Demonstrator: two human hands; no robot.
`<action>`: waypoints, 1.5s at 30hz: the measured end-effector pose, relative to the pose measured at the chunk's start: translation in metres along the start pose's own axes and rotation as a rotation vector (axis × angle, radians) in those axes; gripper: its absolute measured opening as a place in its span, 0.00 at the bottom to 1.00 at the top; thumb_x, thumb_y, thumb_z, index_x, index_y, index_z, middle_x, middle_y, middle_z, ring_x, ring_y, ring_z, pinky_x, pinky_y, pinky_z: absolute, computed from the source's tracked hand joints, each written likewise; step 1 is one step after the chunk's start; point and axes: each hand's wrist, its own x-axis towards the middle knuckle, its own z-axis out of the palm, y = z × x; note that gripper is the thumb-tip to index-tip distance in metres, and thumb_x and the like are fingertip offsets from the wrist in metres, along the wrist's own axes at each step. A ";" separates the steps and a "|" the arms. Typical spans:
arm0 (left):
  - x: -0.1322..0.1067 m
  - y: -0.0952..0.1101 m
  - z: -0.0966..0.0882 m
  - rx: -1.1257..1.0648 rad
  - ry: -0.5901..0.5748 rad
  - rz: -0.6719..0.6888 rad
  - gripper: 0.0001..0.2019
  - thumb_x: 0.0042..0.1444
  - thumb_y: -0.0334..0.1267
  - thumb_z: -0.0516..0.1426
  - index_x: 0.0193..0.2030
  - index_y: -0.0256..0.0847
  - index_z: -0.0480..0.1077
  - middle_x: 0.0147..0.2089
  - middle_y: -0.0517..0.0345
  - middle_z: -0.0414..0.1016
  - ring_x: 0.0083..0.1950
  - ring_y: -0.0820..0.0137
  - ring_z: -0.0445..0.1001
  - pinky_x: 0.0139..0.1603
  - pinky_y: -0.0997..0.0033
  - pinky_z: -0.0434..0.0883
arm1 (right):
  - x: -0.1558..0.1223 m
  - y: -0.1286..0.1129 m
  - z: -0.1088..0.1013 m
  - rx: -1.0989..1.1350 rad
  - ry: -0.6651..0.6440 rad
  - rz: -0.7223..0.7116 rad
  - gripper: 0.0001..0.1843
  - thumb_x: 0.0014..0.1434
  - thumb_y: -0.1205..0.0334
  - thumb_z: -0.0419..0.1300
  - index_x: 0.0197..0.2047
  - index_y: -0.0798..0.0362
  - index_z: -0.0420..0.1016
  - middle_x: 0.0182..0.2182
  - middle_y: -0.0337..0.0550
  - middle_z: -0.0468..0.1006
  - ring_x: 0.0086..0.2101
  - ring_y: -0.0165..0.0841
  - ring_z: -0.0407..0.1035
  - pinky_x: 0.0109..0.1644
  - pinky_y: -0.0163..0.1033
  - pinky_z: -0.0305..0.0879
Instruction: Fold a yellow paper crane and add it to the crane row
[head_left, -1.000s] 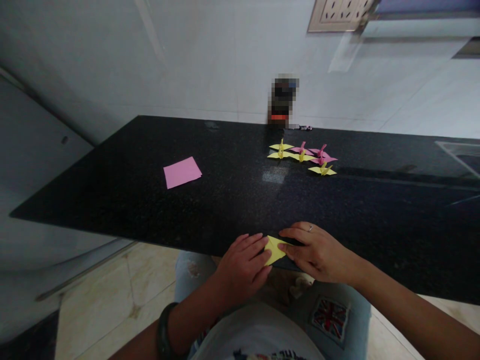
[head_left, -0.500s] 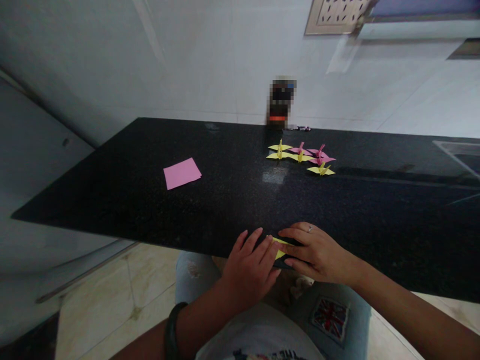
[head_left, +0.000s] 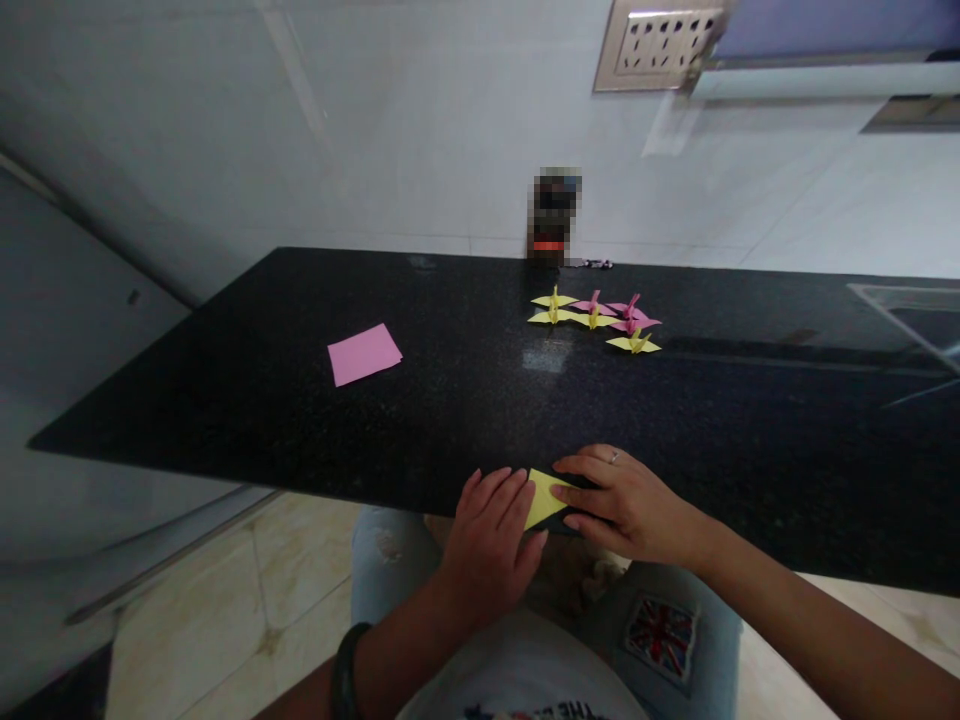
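Note:
A small folded sheet of yellow paper (head_left: pixel 543 499), its visible part a triangle, lies at the counter's front edge between my hands. My left hand (head_left: pixel 491 530) rests flat over its left side, fingers stretched out, and covers part of the paper. From the right, my right hand (head_left: pixel 626 505) touches the triangle's right corner with the index finger. Its thumb and other fingers are spread apart on the counter around that corner.
Several yellow and pink paper cranes (head_left: pixel 592 318) stand in a cluster toward the back of the black counter (head_left: pixel 450 400). Pink paper squares (head_left: pixel 365 354) lie at the left. A blurred dark object (head_left: pixel 553 215) stands against the wall, near a socket panel (head_left: pixel 664 45).
My left hand has drawn back slightly to the left, uncovering more of the yellow paper. My right hand stays at the paper's right corner. The view has shifted a little.

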 end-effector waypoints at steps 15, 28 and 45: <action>0.014 -0.003 -0.003 0.137 -0.059 -0.036 0.30 0.48 0.54 0.50 0.55 0.36 0.58 0.53 0.44 0.61 0.58 0.52 0.52 0.55 0.46 0.50 | -0.001 -0.002 -0.002 0.015 -0.027 0.020 0.18 0.52 0.65 0.53 0.48 0.54 0.69 0.46 0.51 0.67 0.45 0.40 0.60 0.46 0.49 0.58; 0.007 -0.011 0.005 0.283 -0.052 0.123 0.26 0.54 0.49 0.48 0.57 0.38 0.56 0.59 0.51 0.58 0.61 0.57 0.49 0.56 0.53 0.52 | -0.022 -0.006 -0.002 -0.138 -0.004 0.122 0.23 0.55 0.55 0.53 0.51 0.58 0.67 0.48 0.53 0.68 0.45 0.43 0.60 0.44 0.49 0.59; 0.015 -0.022 -0.023 0.139 -0.121 0.089 0.30 0.40 0.39 0.62 0.53 0.49 0.61 0.59 0.48 0.55 0.62 0.53 0.45 0.53 0.47 0.56 | -0.018 -0.037 0.015 -0.172 0.073 0.256 0.26 0.52 0.58 0.57 0.54 0.57 0.61 0.50 0.55 0.65 0.47 0.45 0.58 0.46 0.52 0.59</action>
